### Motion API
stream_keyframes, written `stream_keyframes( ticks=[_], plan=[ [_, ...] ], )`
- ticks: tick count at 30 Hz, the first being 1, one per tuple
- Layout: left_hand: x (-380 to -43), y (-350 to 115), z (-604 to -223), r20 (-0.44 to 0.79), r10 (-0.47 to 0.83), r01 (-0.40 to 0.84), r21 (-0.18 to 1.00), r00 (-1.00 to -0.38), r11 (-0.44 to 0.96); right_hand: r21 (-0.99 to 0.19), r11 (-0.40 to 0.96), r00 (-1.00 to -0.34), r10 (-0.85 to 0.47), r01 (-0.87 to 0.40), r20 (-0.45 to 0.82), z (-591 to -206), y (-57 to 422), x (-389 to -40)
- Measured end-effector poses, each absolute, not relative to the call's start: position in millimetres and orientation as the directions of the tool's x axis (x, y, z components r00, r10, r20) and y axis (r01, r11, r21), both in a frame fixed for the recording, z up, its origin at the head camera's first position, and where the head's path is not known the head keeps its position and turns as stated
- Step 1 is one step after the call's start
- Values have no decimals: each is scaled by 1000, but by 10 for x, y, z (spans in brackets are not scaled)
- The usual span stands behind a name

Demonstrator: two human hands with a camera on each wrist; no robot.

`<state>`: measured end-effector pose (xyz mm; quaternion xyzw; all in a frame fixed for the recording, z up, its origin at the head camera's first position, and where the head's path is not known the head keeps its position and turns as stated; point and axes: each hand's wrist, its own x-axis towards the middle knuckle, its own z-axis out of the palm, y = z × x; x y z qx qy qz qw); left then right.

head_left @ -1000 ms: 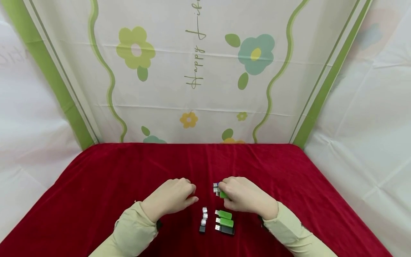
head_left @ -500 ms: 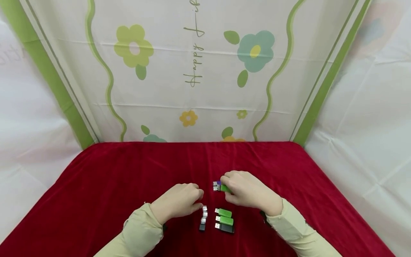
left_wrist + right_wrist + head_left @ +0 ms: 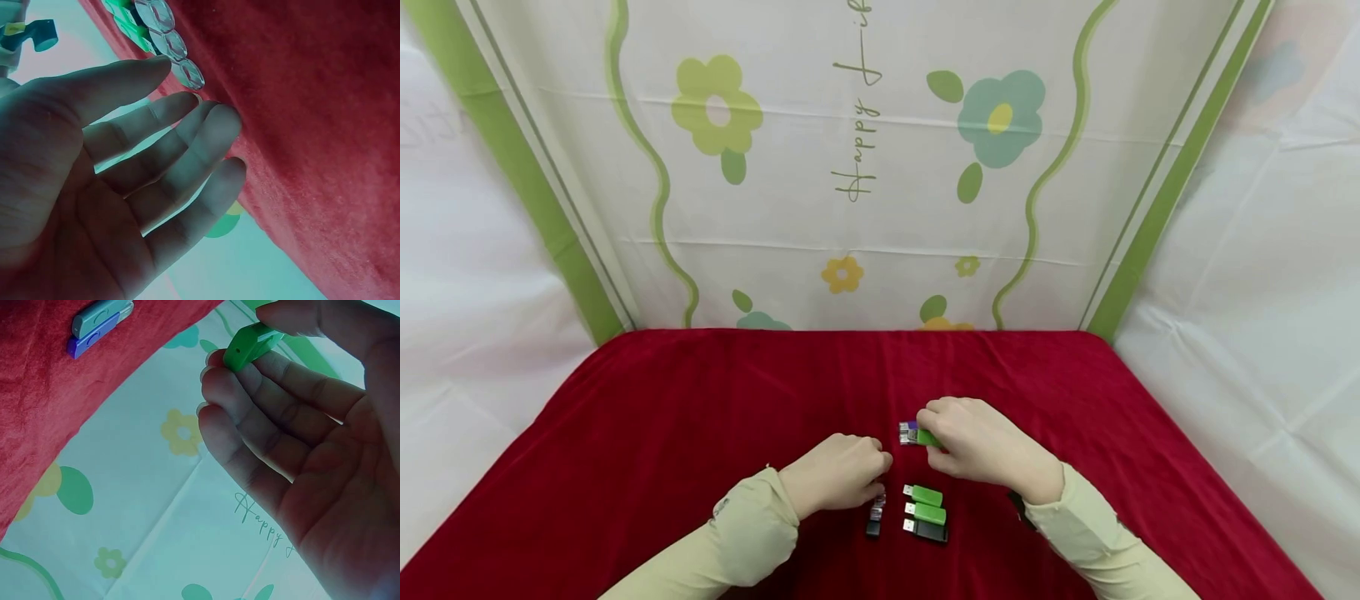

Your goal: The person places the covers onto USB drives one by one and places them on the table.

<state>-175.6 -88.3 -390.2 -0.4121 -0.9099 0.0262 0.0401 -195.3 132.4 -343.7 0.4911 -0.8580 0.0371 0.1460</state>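
My right hand [image 3: 973, 437] pinches a green USB flash drive [image 3: 251, 347] between thumb and fingertips. Close to its fingertips, a purple-blue flash drive [image 3: 94, 336] and a grey one [image 3: 103, 317] lie side by side on the red cloth. My left hand [image 3: 842, 471] hovers by a short row of clear caps [image 3: 167, 44], its thumb overlapping the far end of the row in the head view. Its fingers are loosely bent and apart, with nothing between them in the left wrist view. A small black cap [image 3: 873, 528] ends the row nearest me.
Right of the caps, two green flash drives [image 3: 929, 512] and a black flash drive [image 3: 931, 532] lie in a column, metal plugs pointing left. The red cloth [image 3: 715, 400] covers the table. White flowered fabric [image 3: 880, 208] rises behind it and at both sides.
My left hand has moved right and slightly towards me, to the row of caps. My right hand has lifted slightly away and right with the green flash drive, then stayed nearly still.
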Motion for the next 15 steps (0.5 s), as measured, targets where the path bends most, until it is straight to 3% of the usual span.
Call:
stream_keyframes(
  ticks=[15],
  plan=[
    [-1768, -831, -3859, 41, 767, 766, -49, -640, 641, 90, 504, -457, -834, -859, 308, -3484, 1328, -1957]
  ],
)
